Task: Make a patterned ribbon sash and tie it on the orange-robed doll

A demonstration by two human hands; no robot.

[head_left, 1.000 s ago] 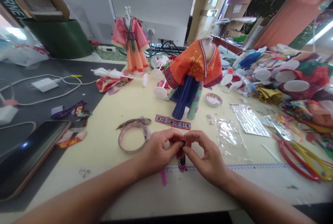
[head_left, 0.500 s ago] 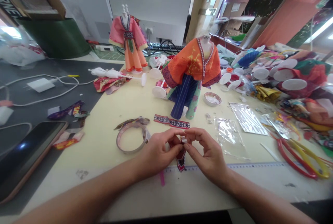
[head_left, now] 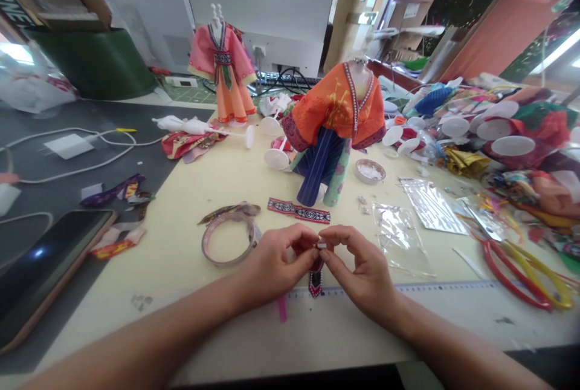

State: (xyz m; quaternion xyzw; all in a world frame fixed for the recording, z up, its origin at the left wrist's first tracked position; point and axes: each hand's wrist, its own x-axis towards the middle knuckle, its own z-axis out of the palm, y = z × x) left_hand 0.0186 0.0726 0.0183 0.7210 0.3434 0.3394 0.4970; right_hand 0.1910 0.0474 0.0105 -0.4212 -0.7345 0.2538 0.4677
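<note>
My left hand [head_left: 283, 263] and my right hand [head_left: 362, 263] meet at the middle of the table, fingertips pinched together. Between them they hold a small patterned ribbon piece [head_left: 316, 284], whose pointed, white-edged end hangs down over the ruler. A tiny white strip [head_left: 321, 245] shows at the fingertips; what it is I cannot make out. Just beyond the hands lies a flat woven trim strip [head_left: 299, 211]. Beside my left hand rests a roll of tape [head_left: 229, 239]. Farther back stands a doll dress form in an orange robe [head_left: 335, 106] and blue striped skirt.
Scissors with red and yellow handles [head_left: 516, 272] lie at the right, near clear plastic packets [head_left: 401, 236]. A ruler [head_left: 435, 288] runs along the front. A phone [head_left: 49, 269] and white cables are at the left. A pink-robed form [head_left: 222, 69] stands behind; doll stands and cloth crowd the right.
Almost nothing differs. Both hands keep their pinch on the ribbon piece, with only slight finger movement, and the view has shifted a little.
</note>
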